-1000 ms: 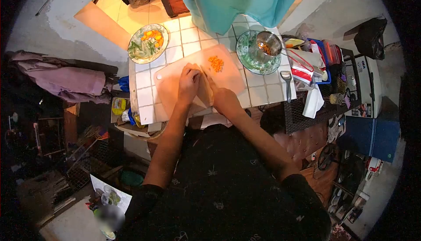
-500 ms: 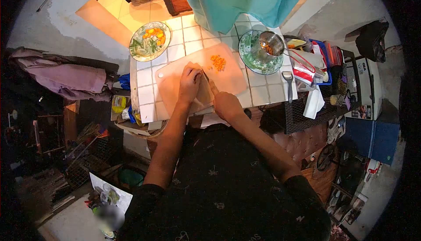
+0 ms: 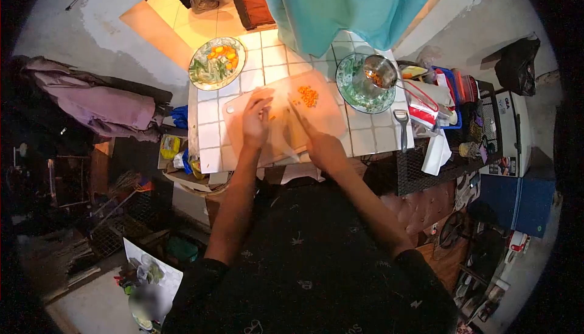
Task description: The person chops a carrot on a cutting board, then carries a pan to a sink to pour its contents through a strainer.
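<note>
My right hand [image 3: 327,153] is wrapped round the handle of a knife [image 3: 297,115], its blade slanting up and left over a pale cutting board [image 3: 331,118]. My left hand [image 3: 256,121] is over the board's left part, left of the blade, with fingers bent and apart. Beside its fingertips lies a small orange piece [image 3: 272,117]. A heap of chopped orange vegetable, like diced carrot [image 3: 308,96], lies on the board beyond the knife tip.
A plate [image 3: 193,78] of orange and green vegetables stands at the back left. Right of the board, a metal pot [image 3: 381,69] with orange bits sits on a green patterned plate [image 3: 353,100]. A peeler [image 3: 401,128] lies near the right edge. A teal cloth [image 3: 347,11] hangs behind; a person crouches beyond.
My left hand has loosened, its fingers spreading away from the knife. The blade has moved apart from the left fingers. The whole view has shifted slightly.
</note>
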The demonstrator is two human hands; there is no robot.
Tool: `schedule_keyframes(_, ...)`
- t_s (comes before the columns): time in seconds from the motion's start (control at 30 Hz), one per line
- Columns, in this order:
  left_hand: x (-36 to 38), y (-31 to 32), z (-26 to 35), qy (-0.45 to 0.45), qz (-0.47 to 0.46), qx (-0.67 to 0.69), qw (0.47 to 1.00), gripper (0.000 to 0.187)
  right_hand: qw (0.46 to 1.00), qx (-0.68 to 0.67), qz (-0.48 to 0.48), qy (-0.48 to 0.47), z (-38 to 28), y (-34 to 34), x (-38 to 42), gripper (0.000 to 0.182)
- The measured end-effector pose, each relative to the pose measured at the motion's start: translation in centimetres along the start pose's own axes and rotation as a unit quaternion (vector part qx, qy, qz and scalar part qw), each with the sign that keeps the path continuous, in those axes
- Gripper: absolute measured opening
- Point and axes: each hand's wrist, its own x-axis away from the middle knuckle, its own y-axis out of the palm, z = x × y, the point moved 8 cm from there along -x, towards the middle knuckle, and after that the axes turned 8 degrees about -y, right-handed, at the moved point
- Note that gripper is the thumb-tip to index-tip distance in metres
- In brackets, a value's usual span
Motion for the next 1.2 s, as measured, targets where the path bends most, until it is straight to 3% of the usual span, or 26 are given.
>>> schedule_keyframes(0.13,1.3,-2.5,-2.9,-0.080,-0.001,-0.097,0.992,0.018,0.999,0.007,-0.011,-0.053,-0.9,1.5,-0.4,0.066)
schedule_keyframes(0.17,1.6,-2.2,-3.0,-0.073,-0.020,-0.108,0.991,0.016,0.998,0.005,-0.011,-0.056,-0.4,2.1,-0.8,0.066)
schedule_keyframes(0.23,1.9,-1.5,-3.2,-0.065,-0.039,-0.120,0.990,0.015,0.995,-0.010,0.082,-0.053,0.8,0.9,-1.3,0.070)
schedule_keyframes(0.33,1.9,-0.1,-3.2,-0.040,-0.038,-0.129,0.990,0.013,0.999,-0.001,0.035,0.013,2.3,0.2,-1.3,0.074)
schedule_keyframes(0.53,0.3,2.4,-1.9,0.010,-0.035,-0.106,0.994,0.012,0.997,-0.027,0.076,-0.015,1.9,-0.5,-0.7,0.076)
schedule_keyframes(0.6,0.2,3.2,-0.7,0.085,-0.043,-0.112,0.989,0.013,0.997,-0.025,0.073,-0.002,1.9,-0.9,-0.5,0.075)
schedule_keyframes(0.67,-0.2,3.4,-0.8,0.095,-0.053,-0.109,0.988,0.012,0.997,-0.023,0.070,0.012,2.2,-1.5,-0.4,0.074)
schedule_keyframes(0.73,-0.2,3.5,-0.8,0.104,-0.062,-0.107,0.987,0.012,0.998,-0.038,0.010,0.041,2.6,-1.2,-0.3,0.077)
schedule_keyframes(0.83,0.2,3.5,-0.4,0.095,-0.057,-0.110,0.988,0.015,0.996,-0.051,0.072,0.022,2.5,-1.8,-0.1,0.066)
schedule_keyframes(0.9,0.5,3.5,-0.7,0.041,-0.074,-0.019,0.996,0.019,0.996,-0.049,0.069,0.027,2.6,-1.8,0.0,0.066)
schedule_keyframes(1.0,0.4,2.7,-0.8,-0.014,-0.035,-0.063,0.997,0.023,0.996,-0.050,0.061,0.040,2.7,-1.7,0.1,0.065)
schedule_keyframes(1.2,1.2,1.8,-0.9,0.005,-0.003,-0.080,0.997,0.021,0.997,-0.050,0.051,0.037,2.3,-1.9,0.2,0.066)
